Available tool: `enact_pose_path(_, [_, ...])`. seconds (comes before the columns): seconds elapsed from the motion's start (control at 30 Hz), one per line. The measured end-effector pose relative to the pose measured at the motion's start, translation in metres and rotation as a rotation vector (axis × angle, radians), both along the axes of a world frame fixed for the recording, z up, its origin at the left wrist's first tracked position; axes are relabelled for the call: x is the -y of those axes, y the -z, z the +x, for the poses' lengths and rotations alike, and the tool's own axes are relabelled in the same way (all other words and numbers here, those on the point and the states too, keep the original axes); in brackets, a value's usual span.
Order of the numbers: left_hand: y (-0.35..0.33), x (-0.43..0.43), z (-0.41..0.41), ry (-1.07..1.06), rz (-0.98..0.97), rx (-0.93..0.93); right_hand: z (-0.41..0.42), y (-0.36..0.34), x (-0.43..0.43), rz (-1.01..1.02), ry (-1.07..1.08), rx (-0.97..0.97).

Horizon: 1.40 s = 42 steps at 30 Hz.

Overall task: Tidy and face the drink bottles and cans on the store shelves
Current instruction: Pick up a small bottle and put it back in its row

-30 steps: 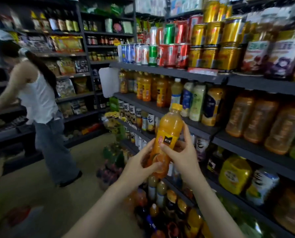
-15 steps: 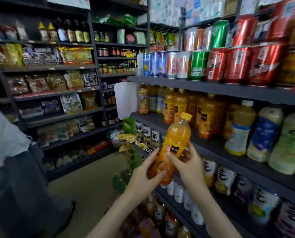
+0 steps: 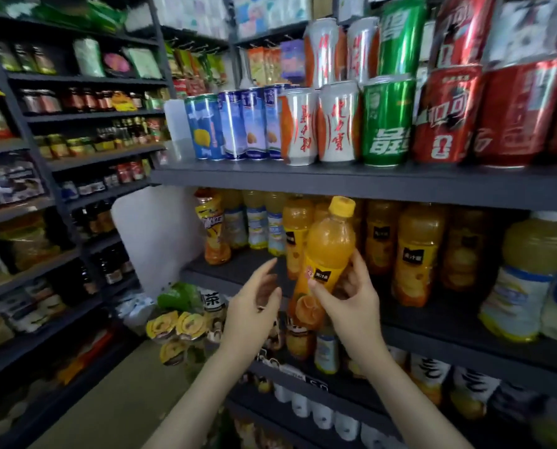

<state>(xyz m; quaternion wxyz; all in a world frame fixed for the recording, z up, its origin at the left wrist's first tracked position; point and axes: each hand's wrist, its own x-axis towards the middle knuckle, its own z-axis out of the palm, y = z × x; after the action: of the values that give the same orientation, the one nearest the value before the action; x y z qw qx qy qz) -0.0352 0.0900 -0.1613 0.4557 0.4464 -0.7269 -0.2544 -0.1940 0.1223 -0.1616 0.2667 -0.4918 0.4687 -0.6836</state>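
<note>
Bottle: orange juice bottle [image 3: 327, 254] is in the air, top leaning right, just in front of the middle shelf [image 3: 231, 273] and its row of matching bottles [image 3: 413, 254].
Right hand: my right hand [image 3: 351, 306] pinches it at the labelled waist, thumb in front.
Left hand: my left hand [image 3: 254, 306] is just beside it, fingers [image 3: 264, 270] loosely spread, holding nothing.
Handling: I judge it full and fairly heavy, with thin plastic that gives when squeezed and a slick label.
Grip: the waist looks safest; I'd avoid the yellow cap [image 3: 341, 206].

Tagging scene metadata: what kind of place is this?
Likely a small grocery store: dark grey metal shelving carries rows of red, green and white drink cans and plastic bottles of orange juice.
</note>
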Motion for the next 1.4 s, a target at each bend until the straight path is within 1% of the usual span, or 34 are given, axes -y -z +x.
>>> enact_pose_path(0.1, [0.007, 0.038, -0.015, 0.084, -0.024, 0.041, -0.008, 0.006, 0.003, -0.030, 0.181, -0.018])
enact_pose_path(0.17, [0.010, 0.054, -0.026, 0.137, -0.041, 0.059, -0.014, 0.009, 0.003, -0.030, 0.293, -0.075])
enact_pose_path(0.23, [0.014, 0.065, -0.037, 0.168, -0.059, 0.079, -0.021, 0.012, 0.008, -0.004, 0.368, -0.098])
enact_pose_path(0.3, [0.017, 0.073, -0.046, 0.169, -0.046, 0.068, -0.023, 0.014, 0.014, 0.026, 0.458, -0.115])
enact_pose_path(0.4, [0.020, 0.086, -0.054, 0.090, -0.012, 0.052, -0.027, 0.014, 0.029, 0.091, 0.570, -0.170])
enact_pose_path(0.5, [0.022, 0.105, -0.057, 0.092, -0.035, 0.023, -0.035, 0.014, 0.045, 0.149, 0.646, -0.306])
enact_pose_path(0.57, [0.024, 0.116, -0.058, 0.133, 0.012, -0.009, -0.039, 0.014, 0.053, 0.198, 0.678, -0.382])
enact_pose_path(0.63, [0.026, 0.122, -0.057, 0.152, 0.027, -0.038, -0.041, 0.014, 0.058, 0.236, 0.682, -0.402])
enact_pose_path(0.73, [0.028, 0.121, -0.058, 0.121, -0.010, -0.018, -0.042, 0.016, 0.065, 0.255, 0.681, -0.474])
enact_pose_path(0.8, [0.028, 0.120, -0.058, 0.103, -0.010, 0.000, -0.041, 0.018, 0.068, 0.258, 0.672, -0.487])
enact_pose_path(0.87, [0.027, 0.118, -0.054, 0.140, -0.007, -0.001, -0.036, 0.019, 0.067, 0.264, 0.691, -0.478])
enact_pose_path(0.97, [0.025, 0.115, -0.040, 0.208, -0.004, -0.026, -0.017, 0.025, 0.061, 0.242, 0.809, -0.511])
enact_pose_path(1.0, [0.024, 0.115, -0.032, 0.189, -0.001, -0.034, -0.007, 0.028, 0.059, 0.222, 0.857, -0.516])
enact_pose_path(1.07, [0.020, 0.118, -0.012, 0.077, -0.011, -0.065, 0.013, 0.032, 0.058, 0.182, 0.910, -0.496])
enact_pose_path(1.17, [0.014, 0.135, 0.026, -0.178, -0.112, -0.085, 0.038, 0.035, 0.066, 0.127, 0.859, -0.528])
enact_pose_path(1.23, [0.014, 0.156, 0.050, -0.312, -0.107, -0.115, 0.053, 0.036, 0.076, 0.107, 0.758, -0.578])
enact_pose_path(1.27, [0.014, 0.168, 0.060, -0.341, -0.078, -0.124, 0.060, 0.035, 0.081, 0.098, 0.702, -0.592])
enact_pose_path(1.33, [0.012, 0.188, 0.073, -0.304, -0.008, -0.130, 0.073, 0.034, 0.091, 0.101, 0.605, -0.604])
enact_pose_path(1.4, [0.012, 0.203, 0.081, -0.205, 0.022, -0.127, 0.086, 0.030, 0.101, 0.131, 0.531, -0.615])
